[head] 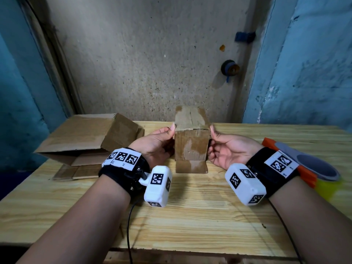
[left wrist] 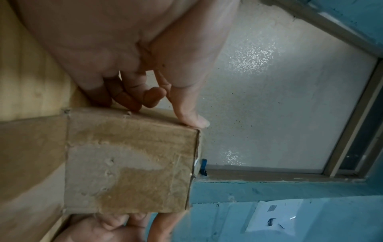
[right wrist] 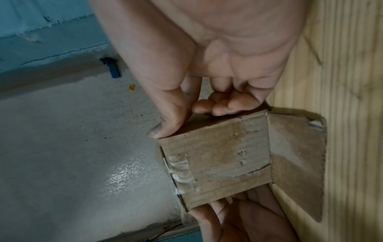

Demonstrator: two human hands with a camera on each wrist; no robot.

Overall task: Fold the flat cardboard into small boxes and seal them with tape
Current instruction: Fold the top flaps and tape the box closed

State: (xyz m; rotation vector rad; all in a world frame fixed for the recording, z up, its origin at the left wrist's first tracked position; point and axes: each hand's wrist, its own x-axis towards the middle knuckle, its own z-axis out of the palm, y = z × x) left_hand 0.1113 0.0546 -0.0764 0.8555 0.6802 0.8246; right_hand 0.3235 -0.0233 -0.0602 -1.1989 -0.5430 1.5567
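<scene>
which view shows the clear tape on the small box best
Right wrist: the clear tape shines, wrapped over the small box edge. The head view shows only a faint sheen on the top; the left wrist view shows hardly any.

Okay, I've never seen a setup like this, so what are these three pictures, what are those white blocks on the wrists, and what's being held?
No machine: a person's two bare hands. The white blocks are wrist cameras; the wide picture comes from a head camera, the close-ups from each wrist. The left hand and right hand grip a small cardboard box from either side; it stands on the wooden table, top taped, one bottom flap splayed out. Larger unfolded cardboard lies left, a tape dispenser right.
</scene>
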